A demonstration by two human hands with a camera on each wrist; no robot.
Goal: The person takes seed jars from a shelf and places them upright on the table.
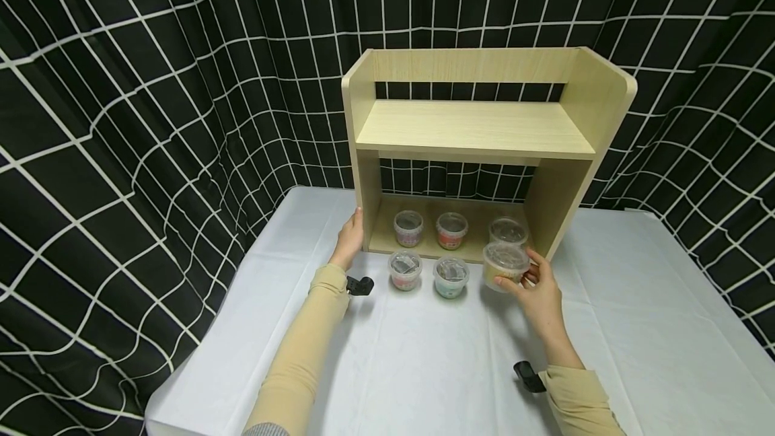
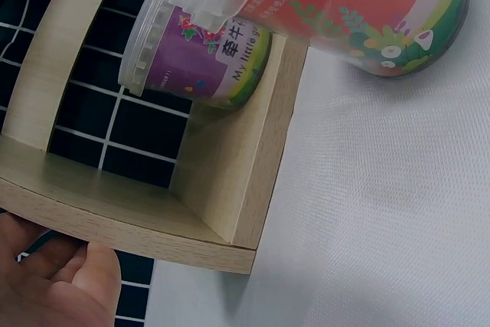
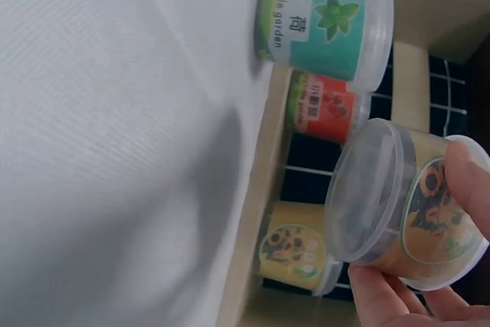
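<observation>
Now, right hand, head view: A person's right hand [image 1: 539,298] pinches a yellow-labelled tub [image 1: 505,264] between thumb and fingers, parted only to the tub's width, above the right part of a white-covered worktop [image 1: 424,369].
Left hand, head view: The left hand [image 1: 348,239] rests against the outer left side of a pale wooden shelf unit [image 1: 472,126], fingers loosely extended along the panel.
Lower board, head view: On the unit's lower board [image 1: 478,210] stand a purple-labelled tub [image 1: 408,229], a red-labelled tub [image 1: 451,231] and, partly hidden behind the held one, a third tub [image 1: 507,229].
Front row, head view: A pinkish-red tub [image 1: 405,271] and a mint-green tub [image 1: 451,278] stand upright on the worktop, just before the unit.
Backdrop, head view: Black cloth [image 1: 181,120] with a white grid surrounds the scene.
Side panel, left wrist view: The left hand touches the panel, some fingertips hidden behind its edge; the purple-labelled tub sits inside, the pinkish-red tub nearer the camera and cut off.
Sunflower label, right wrist view: Thumb and fingers clasp opposite sides of the yellow-labelled tub, printed with sunflowers; the third tub, on the board behind, bears a sunflower label too.
Mint leaf, right wrist view: A green leaf marks the mint-green tub, just in front of the red-labelled tub.
</observation>
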